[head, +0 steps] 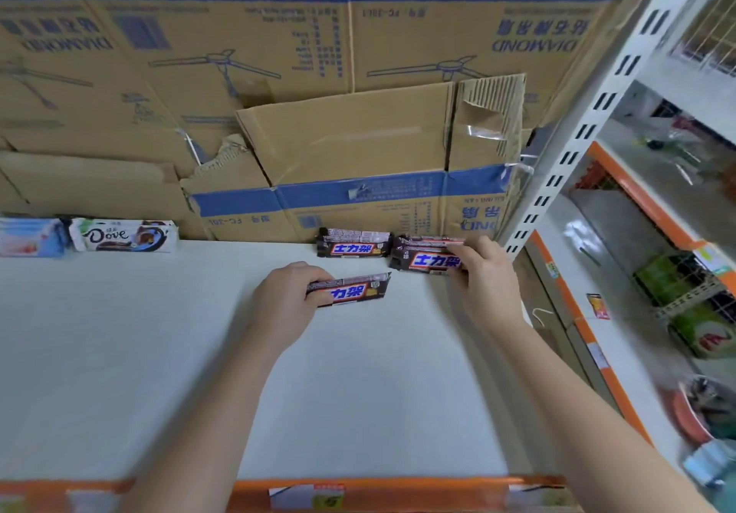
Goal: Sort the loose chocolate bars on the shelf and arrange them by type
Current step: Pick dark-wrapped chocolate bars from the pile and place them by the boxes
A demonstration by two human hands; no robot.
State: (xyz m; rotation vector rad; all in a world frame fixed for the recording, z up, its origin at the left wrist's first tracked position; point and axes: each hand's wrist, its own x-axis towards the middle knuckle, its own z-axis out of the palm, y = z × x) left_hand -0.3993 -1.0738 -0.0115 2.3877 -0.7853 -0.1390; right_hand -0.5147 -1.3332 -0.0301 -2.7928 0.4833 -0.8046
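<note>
Your left hand [290, 297] pinches left end of dark brown wrapped chocolate bar [354, 291]: blue characters on white panel edged red, crimped ends. Bar lies level over middle of white shelf board [159, 353]; cannot tell if it touches board. Your right hand [484, 269] curls round right end of stack of same brown bars [426, 259] at back right corner. Just left of it, second small stack of brown bars [352, 244] against torn tan cardboard box [350, 146]. White Dove bar [123, 235] and pale blue packet [30, 236] at back left, well apart from them.
</note>
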